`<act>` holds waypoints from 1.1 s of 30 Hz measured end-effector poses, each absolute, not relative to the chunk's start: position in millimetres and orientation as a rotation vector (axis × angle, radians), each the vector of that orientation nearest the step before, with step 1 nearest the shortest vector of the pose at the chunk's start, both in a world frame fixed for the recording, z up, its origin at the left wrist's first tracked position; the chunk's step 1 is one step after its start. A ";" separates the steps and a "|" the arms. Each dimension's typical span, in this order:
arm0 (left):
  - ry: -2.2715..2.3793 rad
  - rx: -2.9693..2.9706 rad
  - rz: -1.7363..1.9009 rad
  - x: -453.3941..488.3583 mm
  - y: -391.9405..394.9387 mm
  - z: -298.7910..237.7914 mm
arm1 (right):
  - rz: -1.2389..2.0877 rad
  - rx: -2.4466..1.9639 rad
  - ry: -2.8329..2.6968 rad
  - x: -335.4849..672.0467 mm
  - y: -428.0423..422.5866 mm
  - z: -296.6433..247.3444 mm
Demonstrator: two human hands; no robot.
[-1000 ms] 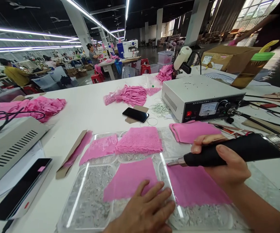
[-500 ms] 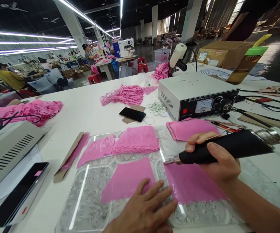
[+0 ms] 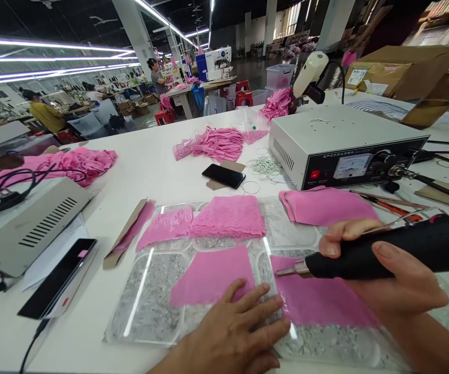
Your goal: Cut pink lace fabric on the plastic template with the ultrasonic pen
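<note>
My left hand (image 3: pixel 232 332) lies flat with fingers spread on a pink fabric piece (image 3: pixel 212 274), pressing it to a clear plastic plate (image 3: pixel 146 306). My right hand (image 3: pixel 396 275) grips a black handheld welding tool (image 3: pixel 384 252), whose metal tip (image 3: pixel 287 271) hovers over a second pink fabric piece (image 3: pixel 318 301). Pink lace pieces (image 3: pixel 228 218) lie just beyond, with a folded pink stack (image 3: pixel 326 206) to their right.
A white control box (image 3: pixel 341 148) with a meter stands at the right rear. A black phone (image 3: pixel 223 175) and rubber bands (image 3: pixel 263 167) lie mid-table. A grey box (image 3: pixel 33 223) and dark tablet (image 3: pixel 58 278) are at left. Pink fabric heaps (image 3: pixel 72 161) sit farther back. Other people work at distant tables.
The view has shifted slightly; my right hand with the tool has moved a little right and down. My left hand stays pressed on the fabric.
</note>
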State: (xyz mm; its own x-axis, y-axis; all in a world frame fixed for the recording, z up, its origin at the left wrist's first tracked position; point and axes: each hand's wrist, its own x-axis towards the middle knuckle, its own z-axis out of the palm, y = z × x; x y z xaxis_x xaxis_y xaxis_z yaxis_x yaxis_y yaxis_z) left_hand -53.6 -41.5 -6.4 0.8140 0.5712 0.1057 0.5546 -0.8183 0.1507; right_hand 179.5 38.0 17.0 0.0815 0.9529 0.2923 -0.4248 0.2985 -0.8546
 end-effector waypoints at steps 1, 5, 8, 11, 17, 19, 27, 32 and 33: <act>0.898 2.886 0.218 -53.6 -41.3 -5.9 | 1.153 -0.669 -1.003 178.8 37.7 16.6; 0.886 2.894 0.218 -54.4 -41.1 -6.1 | 1.150 -0.650 -1.005 176.9 36.7 16.6; 0.890 2.894 0.236 -55.2 -41.9 -7.5 | 1.155 -0.624 -1.027 177.5 37.5 17.0; 0.893 2.903 0.237 -55.6 -42.7 -9.3 | 1.165 -0.611 -1.037 179.5 38.4 16.9; 0.876 2.932 0.209 -53.7 -41.8 -9.2 | 1.236 -0.600 -0.975 182.1 34.3 21.2; 0.861 2.931 0.218 -53.0 -41.4 -7.9 | 1.284 -0.576 -1.002 183.0 32.6 23.7; 0.855 2.931 0.222 -53.4 -40.9 -9.3 | 1.362 -0.529 -1.108 187.3 30.2 24.3; 0.832 2.944 0.235 -54.1 -39.4 -9.3 | 1.373 -0.511 -1.147 186.4 28.9 23.3; 0.821 2.949 0.245 -54.2 -39.0 -8.4 | 1.370 -0.517 -1.133 187.1 29.2 23.9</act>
